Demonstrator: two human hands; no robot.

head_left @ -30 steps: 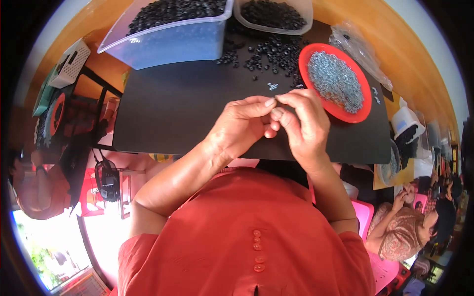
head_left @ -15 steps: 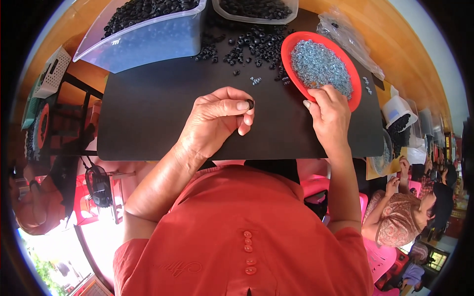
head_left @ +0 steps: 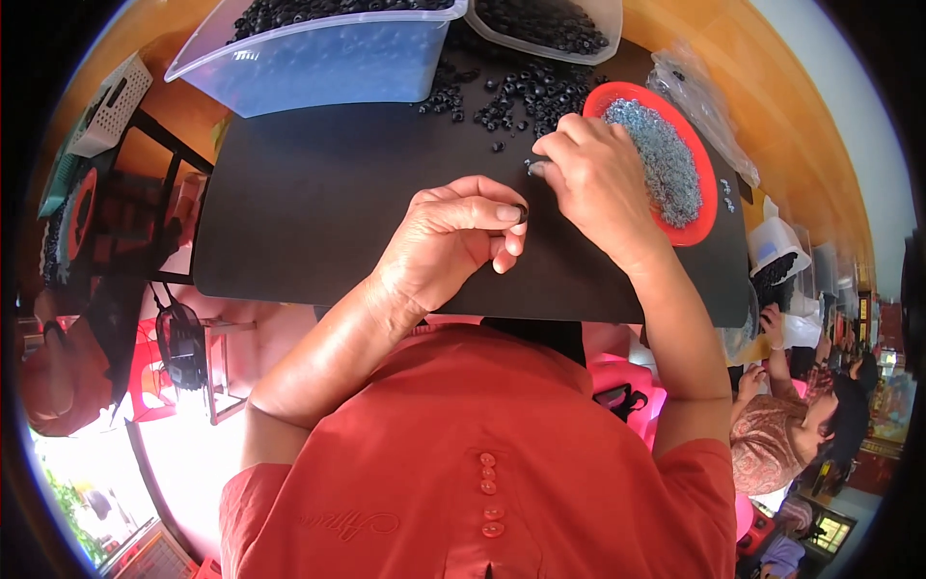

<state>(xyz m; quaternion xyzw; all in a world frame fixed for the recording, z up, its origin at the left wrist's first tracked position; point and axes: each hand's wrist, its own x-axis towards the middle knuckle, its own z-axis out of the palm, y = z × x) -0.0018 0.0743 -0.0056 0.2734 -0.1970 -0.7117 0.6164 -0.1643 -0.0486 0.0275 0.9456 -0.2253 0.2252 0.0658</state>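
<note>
Between thumb and fingers, my left hand [head_left: 449, 236] pinches a small black ring-shaped part [head_left: 522, 212] above the dark table. My right hand [head_left: 603, 183] reaches over the near left rim of a red bowl [head_left: 712, 188], which holds many small clear bluish pieces [head_left: 666, 164]. Its thumb and forefinger are slightly apart, beside a few clear pieces [head_left: 529, 166] lying on the table. The hand covers part of the bowl. Loose black parts [head_left: 540, 92] are scattered beyond the right hand.
A large translucent bin [head_left: 328, 72] of black parts stands at the back left, beside a smaller clear tub [head_left: 550, 48] of them. A plastic bag [head_left: 709, 116] lies behind the bowl. Other clear pieces [head_left: 728, 196] lie right of it. Another person [head_left: 781, 439] sits at right.
My right hand has left the bowl and moved left to the clear pieces on the table. My left hand still pinches the black part. The whole view has shifted slightly.
</note>
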